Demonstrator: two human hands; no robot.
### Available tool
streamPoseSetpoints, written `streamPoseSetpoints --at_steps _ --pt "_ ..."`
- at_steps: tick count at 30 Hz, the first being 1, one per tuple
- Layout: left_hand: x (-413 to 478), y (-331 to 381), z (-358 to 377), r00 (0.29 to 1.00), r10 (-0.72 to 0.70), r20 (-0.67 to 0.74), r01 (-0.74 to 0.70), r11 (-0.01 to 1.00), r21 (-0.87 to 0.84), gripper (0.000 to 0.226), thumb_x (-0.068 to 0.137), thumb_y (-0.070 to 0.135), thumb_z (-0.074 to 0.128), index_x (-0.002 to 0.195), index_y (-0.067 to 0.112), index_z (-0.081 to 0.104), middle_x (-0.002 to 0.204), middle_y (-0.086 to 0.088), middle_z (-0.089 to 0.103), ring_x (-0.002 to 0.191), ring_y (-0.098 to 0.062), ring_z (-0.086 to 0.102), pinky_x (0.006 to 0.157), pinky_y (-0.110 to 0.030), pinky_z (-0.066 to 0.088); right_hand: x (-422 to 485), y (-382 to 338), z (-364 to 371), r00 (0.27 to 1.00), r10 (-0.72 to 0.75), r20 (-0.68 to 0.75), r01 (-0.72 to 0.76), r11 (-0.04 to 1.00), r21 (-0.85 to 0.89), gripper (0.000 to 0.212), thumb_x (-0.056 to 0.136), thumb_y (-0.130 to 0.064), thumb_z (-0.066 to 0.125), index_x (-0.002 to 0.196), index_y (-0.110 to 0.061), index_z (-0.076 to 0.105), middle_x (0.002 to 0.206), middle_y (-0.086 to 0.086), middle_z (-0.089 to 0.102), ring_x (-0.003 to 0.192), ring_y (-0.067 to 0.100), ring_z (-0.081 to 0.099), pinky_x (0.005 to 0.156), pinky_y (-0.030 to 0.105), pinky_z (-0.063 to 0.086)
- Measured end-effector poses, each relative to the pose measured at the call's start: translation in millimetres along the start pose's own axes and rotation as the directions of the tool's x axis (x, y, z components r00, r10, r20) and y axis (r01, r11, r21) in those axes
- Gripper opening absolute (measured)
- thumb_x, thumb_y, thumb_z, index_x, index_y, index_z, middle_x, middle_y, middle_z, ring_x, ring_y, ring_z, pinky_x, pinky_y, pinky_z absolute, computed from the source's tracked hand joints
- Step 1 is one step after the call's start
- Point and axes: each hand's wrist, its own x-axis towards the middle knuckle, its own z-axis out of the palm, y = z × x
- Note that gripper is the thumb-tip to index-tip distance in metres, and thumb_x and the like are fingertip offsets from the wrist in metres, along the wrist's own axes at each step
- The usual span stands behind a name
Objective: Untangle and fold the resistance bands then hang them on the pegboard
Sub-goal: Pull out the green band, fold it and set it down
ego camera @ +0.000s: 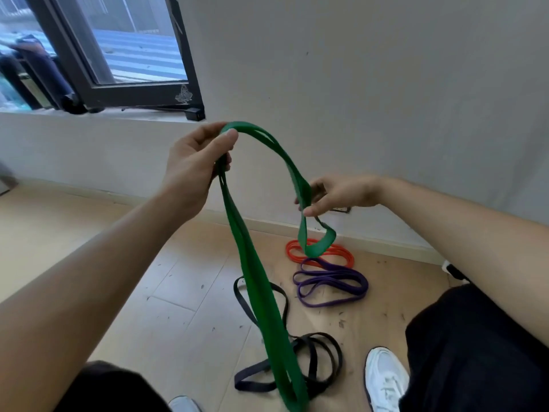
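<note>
At far left, above and beyond the left hand (194,163), a dark-framed window (142,93) is set in the pale wall (371,84). The left hand is raised with its fingers curled; the top bend of the green band (261,292) is gripped between its thumb and fingers. From this grip a doubled length of the green band hangs down between the two forearms to the bottom edge of the view, while another length arches over to the right. Below the left hand, behind the hanging length, a black band (252,370) lies in loose coils on the wooden floor (178,292). The right hand (337,194), held lower than the left, is partly closed; the arched length is pinched between its thumb and fingers, and a short loop of green band dangles under it. Directly below the right hand, an orange band (292,252) and a purple band (332,275) lie on the floor just beside each other, near the wall. Under the right forearm, a white shoe (384,379) is seen beside a dark trouser leg (475,352).
</note>
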Motion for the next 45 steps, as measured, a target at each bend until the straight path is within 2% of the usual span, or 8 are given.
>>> streamPoseSetpoints --at_steps 5,9,14,22,26,31,36,45 --pt "-9 -15 14 0.993 -0.031 0.115 0.004 0.974 0.227 0.032 0.093 0.013 0.071 0.122 0.005 0.066 0.086 0.002 0.069 0.070 -0.008 0.060 0.072 -0.025 0.052 5 -42 13 0.970 -0.191 -0.153 0.226 0.939 0.261 0.067 0.083 -0.031 0.076 0.143 -0.017 0.049 0.131 0.003 0.062 0.115 0.010 0.065 0.099 0.025 0.050" --pt "-10 -27 11 0.987 -0.057 0.151 0.011 0.957 0.291 0.027 0.091 0.015 0.073 0.117 0.010 0.068 0.090 -0.002 0.070 0.074 -0.007 0.062 0.074 -0.026 0.052 12 -55 21 0.919 -0.242 -0.311 0.330 0.905 0.270 0.050 0.084 -0.024 0.080 0.128 -0.008 0.063 0.119 0.021 0.069 0.113 0.027 0.067 0.102 0.037 0.052" --pt "-10 -30 4 0.984 -0.073 0.161 0.017 0.945 0.325 0.030 0.090 0.016 0.074 0.119 0.009 0.068 0.088 0.001 0.070 0.076 -0.007 0.064 0.076 -0.027 0.053 11 -61 26 0.897 -0.283 -0.339 0.346 0.928 0.141 0.033 0.087 -0.025 0.077 0.113 -0.005 0.071 0.103 0.012 0.074 0.096 0.019 0.070 0.090 0.034 0.056" --pt "-19 -39 5 0.924 -0.204 0.324 0.068 0.920 0.387 0.037 0.082 0.021 0.077 0.115 0.014 0.062 0.094 -0.004 0.069 0.090 -0.017 0.071 0.089 -0.032 0.058 4 -69 17 0.823 -0.327 -0.465 0.477 0.842 0.253 0.020 0.090 -0.010 0.072 0.110 -0.007 0.070 0.103 0.010 0.072 0.096 0.019 0.069 0.093 0.032 0.055" --pt "-24 -58 5 0.866 -0.315 0.388 0.123 0.887 0.445 0.026 0.086 0.025 0.074 0.106 0.013 0.062 0.099 -0.010 0.069 0.103 -0.031 0.070 0.102 -0.053 0.052 -2 -73 2 0.739 -0.264 -0.619 0.557 0.757 0.342 0.009 0.092 -0.009 0.069 0.101 -0.012 0.069 0.090 0.002 0.068 0.083 0.013 0.065 0.078 0.019 0.050" --pt "-26 -63 11 0.788 -0.410 0.459 0.196 0.875 0.443 0.031 0.088 0.028 0.074 0.111 0.017 0.058 0.104 -0.014 0.074 0.107 -0.031 0.071 0.106 -0.053 0.049 -11 -69 -17 0.651 -0.158 -0.743 0.615 0.683 0.394 0.004 0.095 -0.011 0.066 0.098 -0.012 0.069 0.086 0.001 0.068 0.082 0.017 0.065 0.073 0.020 0.050" --pt "-16 -47 10 0.901 -0.302 0.311 0.202 0.927 0.315 0.024 0.089 0.016 0.068 0.110 0.006 0.063 0.093 -0.007 0.068 0.090 -0.029 0.072 0.096 -0.047 0.058 -16 -51 -34 0.626 -0.029 -0.780 0.592 0.669 0.450 0.008 0.097 -0.021 0.065 0.092 -0.015 0.068 0.085 -0.002 0.065 0.081 0.016 0.067 0.076 0.027 0.049" --pt "-4 -33 -6 0.986 -0.151 0.076 0.144 0.985 0.090 0.034 0.078 0.027 0.076 0.108 0.011 0.070 0.090 -0.001 0.071 0.091 -0.023 0.071 0.093 -0.037 0.057 -12 -9 -25 0.803 -0.020 -0.596 0.327 0.850 0.412 0.026 0.097 -0.021 0.065 0.114 -0.001 0.066 0.101 0.009 0.069 0.092 0.018 0.067 0.078 0.023 0.048"
